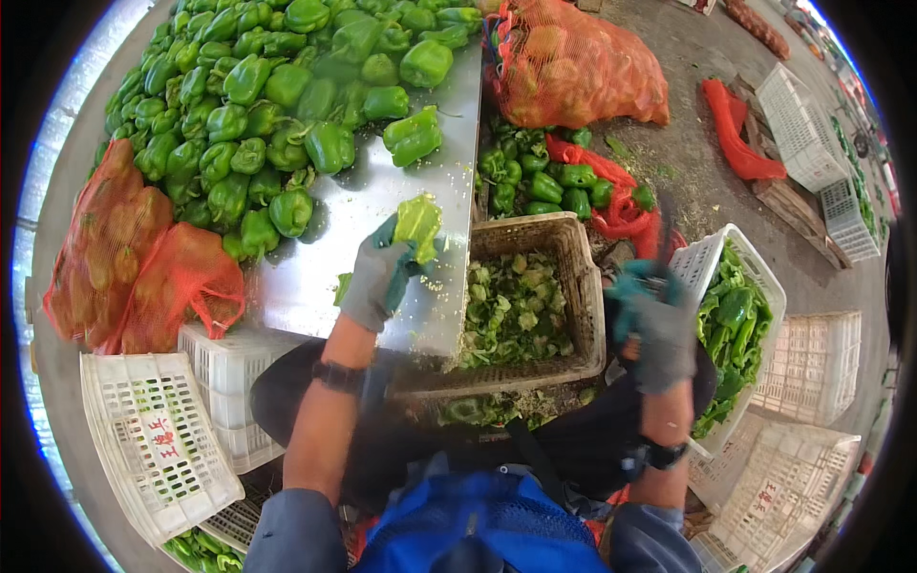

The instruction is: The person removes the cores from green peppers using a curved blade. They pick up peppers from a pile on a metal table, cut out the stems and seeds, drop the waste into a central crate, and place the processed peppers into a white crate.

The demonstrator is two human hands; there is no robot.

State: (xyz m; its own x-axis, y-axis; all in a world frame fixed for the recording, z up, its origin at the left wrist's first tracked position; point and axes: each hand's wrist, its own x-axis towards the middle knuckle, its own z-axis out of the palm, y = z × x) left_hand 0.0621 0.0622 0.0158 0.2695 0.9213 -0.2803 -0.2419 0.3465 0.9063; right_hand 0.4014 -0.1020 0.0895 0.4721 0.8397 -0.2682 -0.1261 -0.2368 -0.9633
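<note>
My left hand, in a grey and teal work glove, holds a cut piece of green bell pepper with its pale inner side up. It hovers over a shiny metal tabletop strewn with seeds. A small green scrap lies beside the wrist. My right hand, gloved alike and blurred, grips a knife whose dark blade points away from me. That hand is between a dirty plastic crate of pepper cores and a white crate of cut green peppers.
Whole bell peppers are heaped across the table's far left. Red mesh sacks stand at left and far right. More peppers lie on the floor by red netting. White crates stand at left and right.
</note>
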